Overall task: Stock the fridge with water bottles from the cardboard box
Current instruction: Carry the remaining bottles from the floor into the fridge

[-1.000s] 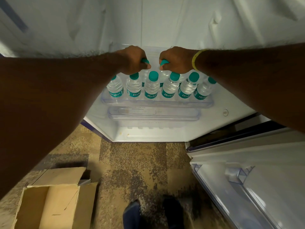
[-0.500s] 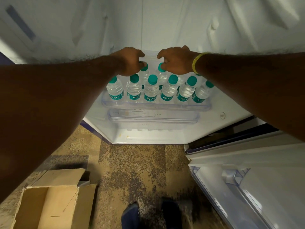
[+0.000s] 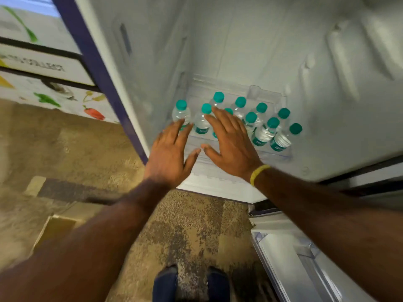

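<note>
Several small clear water bottles (image 3: 263,132) with teal caps stand in two rows in the clear door shelf (image 3: 281,156) of the open fridge. My left hand (image 3: 169,155) hovers in front of the shelf's left end, fingers spread and straight, holding nothing. Beside it, my right hand (image 3: 231,140), with a yellow band at the wrist, is spread flat over the middle bottles and hides a few of them. Only a corner of the cardboard box (image 3: 56,227) shows on the floor at the lower left, behind my left forearm.
The fridge's blue edge (image 3: 98,68) runs down the left. At lower right is a white fridge compartment (image 3: 305,262). My shoes (image 3: 189,282) stand on mottled carpet. A cabinet (image 3: 43,68) with vegetable pictures is at upper left.
Both hands have let go of the two back-row bottles and pulled back toward me with fingers spread. The camera has swung to the left.
</note>
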Demonstrator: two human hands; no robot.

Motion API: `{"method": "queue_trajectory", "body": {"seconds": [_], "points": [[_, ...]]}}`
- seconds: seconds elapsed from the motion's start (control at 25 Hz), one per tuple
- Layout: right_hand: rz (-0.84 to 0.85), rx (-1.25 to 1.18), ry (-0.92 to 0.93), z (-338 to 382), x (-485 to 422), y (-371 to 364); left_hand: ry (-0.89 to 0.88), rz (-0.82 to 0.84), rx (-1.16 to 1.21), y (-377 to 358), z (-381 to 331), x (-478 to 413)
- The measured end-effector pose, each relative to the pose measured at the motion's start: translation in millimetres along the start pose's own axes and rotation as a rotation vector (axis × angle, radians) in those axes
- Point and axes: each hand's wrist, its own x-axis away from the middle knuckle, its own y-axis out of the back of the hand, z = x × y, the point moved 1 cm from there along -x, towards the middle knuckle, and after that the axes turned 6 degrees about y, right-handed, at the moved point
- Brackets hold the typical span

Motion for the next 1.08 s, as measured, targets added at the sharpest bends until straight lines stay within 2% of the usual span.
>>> {"method": "queue_trajectory", "body": {"seconds": [0.12,0.28,0.56,0.8,1.08], "points": [[0.068,-0.035,0.001,27,36,-30,0.157,0.118,-0.097,-13,25,72],[0.253,-0.069,0.005,67,69,-71,0.379,0.266,-0.147,-26,62,175],[0.479,-0.037,0.145,173,131,-141,0.662,0.392,-0.161,-40,103,377],[0.648,-0.033,0.362,294,197,-193,0.967,0.316,-0.118,-27,128,535],[0.824,-0.014,0.731,410,259,-236,1.395,0.143,-0.027,-18,116,688]]}}
